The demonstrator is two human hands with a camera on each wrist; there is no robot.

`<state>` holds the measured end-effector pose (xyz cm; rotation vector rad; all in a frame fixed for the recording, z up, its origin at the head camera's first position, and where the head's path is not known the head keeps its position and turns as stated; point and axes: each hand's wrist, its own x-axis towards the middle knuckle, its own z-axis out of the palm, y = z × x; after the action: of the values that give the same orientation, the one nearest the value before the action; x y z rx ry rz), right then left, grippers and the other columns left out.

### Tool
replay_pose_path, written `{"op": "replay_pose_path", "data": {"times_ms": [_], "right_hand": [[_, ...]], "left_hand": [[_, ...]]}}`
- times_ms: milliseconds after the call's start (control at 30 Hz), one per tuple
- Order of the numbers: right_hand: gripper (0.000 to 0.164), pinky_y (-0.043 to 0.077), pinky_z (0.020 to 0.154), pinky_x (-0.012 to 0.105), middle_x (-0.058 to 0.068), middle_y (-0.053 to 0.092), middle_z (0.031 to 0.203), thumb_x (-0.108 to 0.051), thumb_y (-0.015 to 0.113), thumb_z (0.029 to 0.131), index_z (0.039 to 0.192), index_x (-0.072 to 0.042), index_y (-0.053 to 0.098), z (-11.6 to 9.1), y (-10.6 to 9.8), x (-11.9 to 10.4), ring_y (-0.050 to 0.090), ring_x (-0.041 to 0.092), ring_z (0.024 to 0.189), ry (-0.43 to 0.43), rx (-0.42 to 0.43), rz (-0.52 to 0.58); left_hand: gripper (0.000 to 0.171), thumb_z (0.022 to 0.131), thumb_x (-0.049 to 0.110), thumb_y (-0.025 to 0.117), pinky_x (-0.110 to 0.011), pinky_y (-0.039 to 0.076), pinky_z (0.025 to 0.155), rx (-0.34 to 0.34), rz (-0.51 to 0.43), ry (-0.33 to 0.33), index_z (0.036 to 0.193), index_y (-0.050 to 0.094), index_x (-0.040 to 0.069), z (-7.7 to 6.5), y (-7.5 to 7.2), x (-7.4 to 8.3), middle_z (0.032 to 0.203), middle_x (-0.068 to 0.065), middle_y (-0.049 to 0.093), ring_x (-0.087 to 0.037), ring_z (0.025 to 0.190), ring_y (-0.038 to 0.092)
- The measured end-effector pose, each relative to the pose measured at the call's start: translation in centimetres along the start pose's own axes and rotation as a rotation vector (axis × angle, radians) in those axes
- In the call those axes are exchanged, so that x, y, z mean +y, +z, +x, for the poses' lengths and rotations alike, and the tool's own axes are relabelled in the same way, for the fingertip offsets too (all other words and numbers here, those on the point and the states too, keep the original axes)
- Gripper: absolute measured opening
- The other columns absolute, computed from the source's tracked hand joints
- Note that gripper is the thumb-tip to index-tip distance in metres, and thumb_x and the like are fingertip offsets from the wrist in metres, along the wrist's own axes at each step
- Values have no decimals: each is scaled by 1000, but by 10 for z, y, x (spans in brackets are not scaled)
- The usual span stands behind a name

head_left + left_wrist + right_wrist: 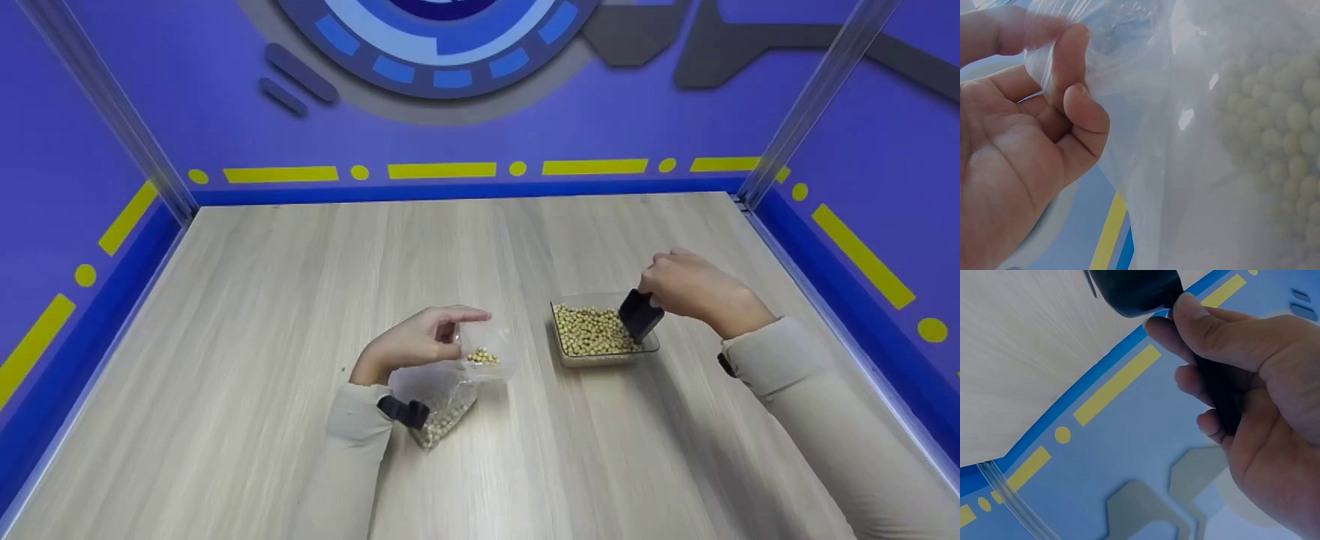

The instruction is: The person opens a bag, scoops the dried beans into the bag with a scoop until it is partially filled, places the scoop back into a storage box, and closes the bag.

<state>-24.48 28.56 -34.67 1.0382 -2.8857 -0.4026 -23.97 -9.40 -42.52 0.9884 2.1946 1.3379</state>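
You are seated or standing over a pale wood-grain table (247,337), with both forearms in light sleeves reaching in from the bottom of the head view. Your left hand (420,341) grips the rim of a clear plastic bag (454,412), its index finger stretched along the far side of the mouth and its thumb on the near side. The bag sits left of centre, its mouth spread, with pale yellow beans visible through it and more gathered toward its lower corner; the left wrist view shows them close, behind cloudy film. To the bag's right, and apart from it, stands a clear rectangular container (600,361), holding many round beans (589,330) of the same sort. Your right hand (694,285) has its fingers and thumb wrapped around the handle of a black scoop (640,315), which tilts down at the container's right side, its lower edge by the beans. Behind the table rises a blue-purple wall (465,142) with yellow bars and dots.
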Motion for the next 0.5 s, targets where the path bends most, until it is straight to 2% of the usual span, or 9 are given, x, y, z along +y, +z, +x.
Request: {"op": "replay_pose_path", "data": {"times_ms": [200, 333, 500], "right_hand": [[6, 47, 64, 42, 7, 66, 68, -3, 75, 75, 71, -6, 72, 5, 5, -2, 56, 23, 63, 21, -29, 26], [10, 40, 55, 35, 5, 64, 63, -2, 74, 75, 67, -8, 70, 6, 9, -2, 49, 16, 54, 26, -48, 73], [14, 35, 53, 31, 4, 62, 61, -1, 73, 76, 65, -9, 68, 7, 15, -1, 40, 12, 52, 25, -61, 134]], "left_hand": [[57, 83, -4, 54, -20, 35, 61, 6, 18, 4, 139, 49, 1, 0, 0, 0, 78, -8, 51, -9, 65, 38], [57, 83, -5, 54, -20, 35, 61, 7, 23, 4, 140, 49, 2, -1, 0, -1, 79, -9, 52, -9, 65, 38], [57, 84, -5, 54, -20, 35, 61, 2, 4, 3, 140, 48, 2, -2, -1, -1, 77, -9, 51, -9, 64, 38]]}}
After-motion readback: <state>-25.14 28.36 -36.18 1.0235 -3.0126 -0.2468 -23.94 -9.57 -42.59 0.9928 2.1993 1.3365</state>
